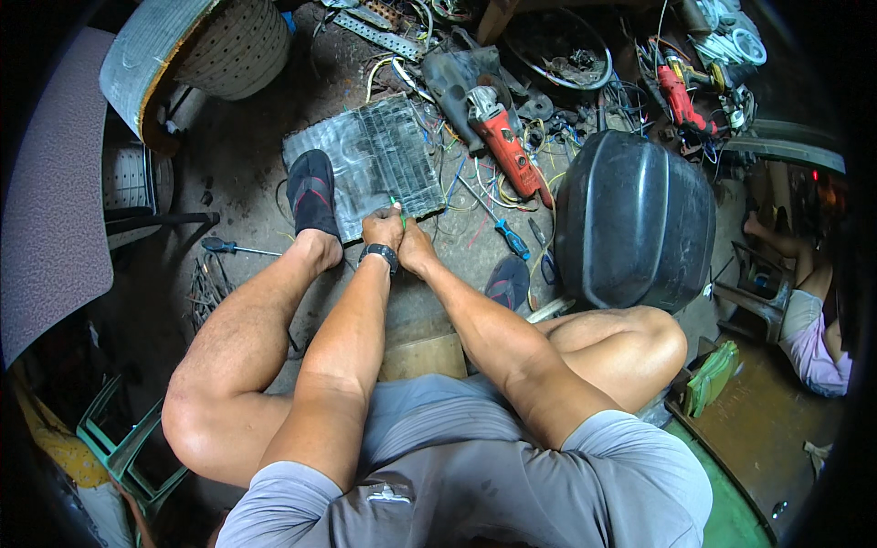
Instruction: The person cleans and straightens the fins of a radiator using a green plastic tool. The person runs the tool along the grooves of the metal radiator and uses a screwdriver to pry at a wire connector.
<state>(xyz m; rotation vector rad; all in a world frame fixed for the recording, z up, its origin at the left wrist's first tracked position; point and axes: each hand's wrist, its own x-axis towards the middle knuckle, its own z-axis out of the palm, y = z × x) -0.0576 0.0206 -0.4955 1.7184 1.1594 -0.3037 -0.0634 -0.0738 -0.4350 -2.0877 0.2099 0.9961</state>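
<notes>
— What do your fingers have hold of?
— Your left hand [382, 228] is curled closed around a slim green stick [395, 199], whose tip pokes up past the thumb. Your right hand [417, 248] sits right against the left one; its fingers are partly hidden, so I cannot tell whether they grip the stick too.

— Where are you holding it?
— Over the near edge of a ridged metal panel [379, 155], which lies on the floor [239, 155] in front of you. Whether the stick touches the panel, I cannot tell.

— And close around your hands?
— A dark watch [379, 258] is on your left wrist. Your left foot, in a black slipper [312, 192], is on the left part of the panel. Another slipper [508, 281] shows to the right, near a blue-handled screwdriver [512, 239].

— Further out?
— Beyond that screwdriver lies a red grinder [508, 151], among loose wires [457, 187]. A big black case [635, 224] stands to your right. On your left, a second screwdriver [219, 246] lies just beside your leg. At the upper right there is a red drill [681, 99], and at the far right edge another person [818, 352] in a pink top.
</notes>
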